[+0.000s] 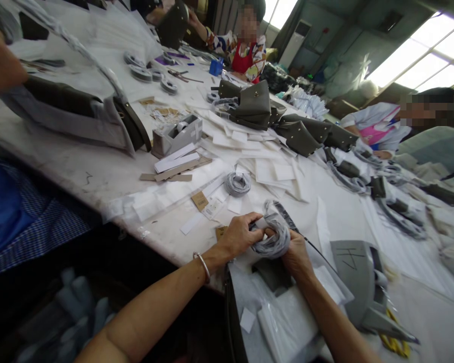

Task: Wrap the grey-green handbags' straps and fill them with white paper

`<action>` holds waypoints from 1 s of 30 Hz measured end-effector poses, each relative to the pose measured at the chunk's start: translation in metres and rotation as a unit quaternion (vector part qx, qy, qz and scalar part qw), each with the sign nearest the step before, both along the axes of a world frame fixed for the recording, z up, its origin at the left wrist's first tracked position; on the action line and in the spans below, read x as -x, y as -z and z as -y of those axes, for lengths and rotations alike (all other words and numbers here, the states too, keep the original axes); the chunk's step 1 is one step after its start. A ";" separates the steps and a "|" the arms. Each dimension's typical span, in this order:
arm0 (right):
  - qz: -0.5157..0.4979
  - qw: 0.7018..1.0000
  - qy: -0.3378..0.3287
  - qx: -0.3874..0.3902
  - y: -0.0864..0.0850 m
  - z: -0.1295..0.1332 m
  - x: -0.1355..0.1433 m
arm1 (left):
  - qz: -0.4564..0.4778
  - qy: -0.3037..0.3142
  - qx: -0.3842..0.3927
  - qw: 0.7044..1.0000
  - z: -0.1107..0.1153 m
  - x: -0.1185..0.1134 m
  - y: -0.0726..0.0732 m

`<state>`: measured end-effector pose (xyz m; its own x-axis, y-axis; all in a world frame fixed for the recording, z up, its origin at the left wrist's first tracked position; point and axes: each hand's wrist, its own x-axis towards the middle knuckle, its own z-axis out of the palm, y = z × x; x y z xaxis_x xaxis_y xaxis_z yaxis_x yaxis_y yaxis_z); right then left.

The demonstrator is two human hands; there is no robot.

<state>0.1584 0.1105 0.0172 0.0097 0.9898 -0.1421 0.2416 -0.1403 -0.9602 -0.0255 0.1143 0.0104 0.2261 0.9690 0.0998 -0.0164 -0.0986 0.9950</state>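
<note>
Bare forearms nearest the camera, coming up to one grey coil (274,242); a pale bracelet (205,267) circles the left wrist. Coil is off the surface (109,176), between both hands. Left hand (240,234): fingers pinched down on the pale band at the coil's left side, no gap seen. Right hand (297,254): fingers curled in on the coil's right side, gripping it; tips partly hidden by the loops.

Directly under the coil: pale sheeting (244,285) with a dark edge, carrying a clear plastic packet (287,320) and a small white card (247,320).

Right of the coil: grey tape dispenser (350,272) with hand-drawn marks, something yellow (393,335) partly under it. Left and beyond the coil: brown tag (200,200). Just beyond the coil: second coil (237,185), lying flat; past that, loose white sheets (280,171), overlapping.

Farther beyond the coil: dark bags (254,106) with small metal studs. Far left of the coil: another tape dispenser (179,136), then a larger bag (79,121) with a wrapped strap, a co-worker's arm (2,63) near it. Well beyond the coil: co-worker in a red apron (243,60). Beyond and right: co-worker in pink and white (378,126).
</note>
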 end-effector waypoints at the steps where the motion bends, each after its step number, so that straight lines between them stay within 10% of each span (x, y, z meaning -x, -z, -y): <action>1: 0.018 1.000 -0.002 -0.009 -0.001 0.000 0.001 | -0.002 -0.004 -0.001 1.000 0.000 0.000 0.000; 13: 0.260 0.963 -0.032 -0.059 -0.012 -0.008 -0.004 | 0.084 0.069 0.063 0.992 -0.006 0.005 0.006; 20: 0.181 0.971 -0.143 -0.066 -0.019 -0.027 -0.016 | 0.236 0.194 0.203 0.930 -0.006 0.006 -0.002; 30: 0.182 0.980 -0.055 -0.051 -0.037 -0.016 -0.011 | 0.222 0.072 0.169 0.958 -0.006 0.001 0.002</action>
<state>0.1698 0.1266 0.0543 -0.0660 0.9966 -0.0494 0.5791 -0.0021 -0.8153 -0.0268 0.1198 0.0082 0.3679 0.9248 -0.0972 -0.4347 0.2634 0.8612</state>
